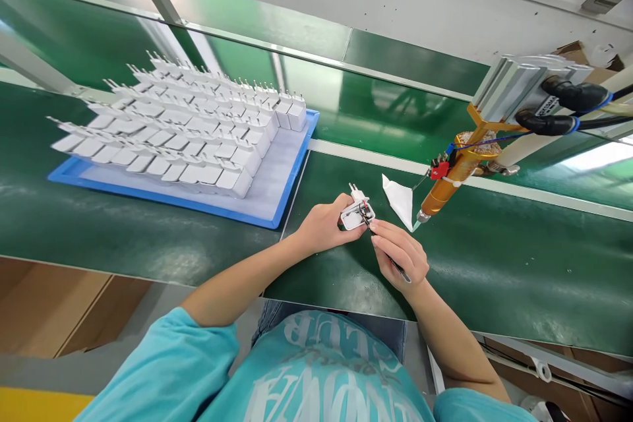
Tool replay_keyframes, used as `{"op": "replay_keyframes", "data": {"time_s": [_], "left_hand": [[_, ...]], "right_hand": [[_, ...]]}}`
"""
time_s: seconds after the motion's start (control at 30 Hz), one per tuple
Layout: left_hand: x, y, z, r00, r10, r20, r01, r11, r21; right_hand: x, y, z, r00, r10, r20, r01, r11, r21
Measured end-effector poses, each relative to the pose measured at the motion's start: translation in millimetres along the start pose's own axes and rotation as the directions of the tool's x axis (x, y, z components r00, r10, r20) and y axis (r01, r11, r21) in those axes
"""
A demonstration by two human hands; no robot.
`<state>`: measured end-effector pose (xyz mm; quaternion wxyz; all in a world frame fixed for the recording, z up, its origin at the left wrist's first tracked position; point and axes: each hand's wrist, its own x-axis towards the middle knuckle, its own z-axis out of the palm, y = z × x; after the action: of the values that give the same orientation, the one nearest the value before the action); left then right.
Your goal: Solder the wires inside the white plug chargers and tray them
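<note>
My left hand [326, 224] is closed around a white plug adapter housing [352, 216], its two pins pointing away from me. The housing is open on top, and red and black wires show inside it. My right hand [401, 254] grips a pair of dark tweezers [399, 270], whose back end sticks out below the fingers. The tips reach to the wires at the housing's right edge; whether they pinch a wire is too small to tell. Just beyond both hands lies a folded white tissue [399, 201] on the green bench.
At left, a blue tray [267, 219] carries rows of white plug housings [173, 132], pins up. On the right an orange dispenser [445, 184] with a nozzle slants down to the tissue, hung from a metal mount with hoses. A pale rail runs along the green bench [504, 264].
</note>
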<state>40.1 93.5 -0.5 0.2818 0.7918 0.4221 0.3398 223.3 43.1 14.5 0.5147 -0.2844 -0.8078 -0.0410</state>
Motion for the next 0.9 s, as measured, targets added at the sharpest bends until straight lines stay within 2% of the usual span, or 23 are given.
{"op": "replay_keyframes", "data": {"time_s": [0.17,0.33,0.53,0.67,0.83,0.9], "left_hand": [[0.6,1.1,-0.8,1.000,0.001,0.025,-0.003,0.998,0.061],[2.7,0.2,-2.3,1.000,0.004,0.030,-0.008,0.992,0.125],[4.3,-1.3,-4.3,0.999,0.046,0.015,-0.048,0.986,0.157],[4.0,-0.9,-3.7,0.998,0.059,0.016,-0.062,0.981,0.186],[5.1,-2.4,-4.1,0.997,0.075,-0.016,-0.070,0.973,0.219],[5.0,-3.0,-4.7,0.995,0.094,-0.031,-0.085,0.972,0.221]], "right_hand": [[-1.4,-0.6,-0.4,1.000,0.009,0.015,-0.010,0.999,0.053],[0.7,-1.2,-1.3,0.997,0.079,-0.022,-0.075,0.988,0.132],[4.1,-0.8,-1.7,0.984,0.171,-0.052,-0.161,0.975,0.151],[2.5,0.7,-5.2,0.991,0.101,-0.089,-0.087,0.985,0.147],[-2.5,-1.6,-2.3,0.998,0.030,-0.062,-0.017,0.979,0.201],[-3.7,-2.8,-0.1,0.999,0.040,-0.032,-0.035,0.988,0.153]]}}
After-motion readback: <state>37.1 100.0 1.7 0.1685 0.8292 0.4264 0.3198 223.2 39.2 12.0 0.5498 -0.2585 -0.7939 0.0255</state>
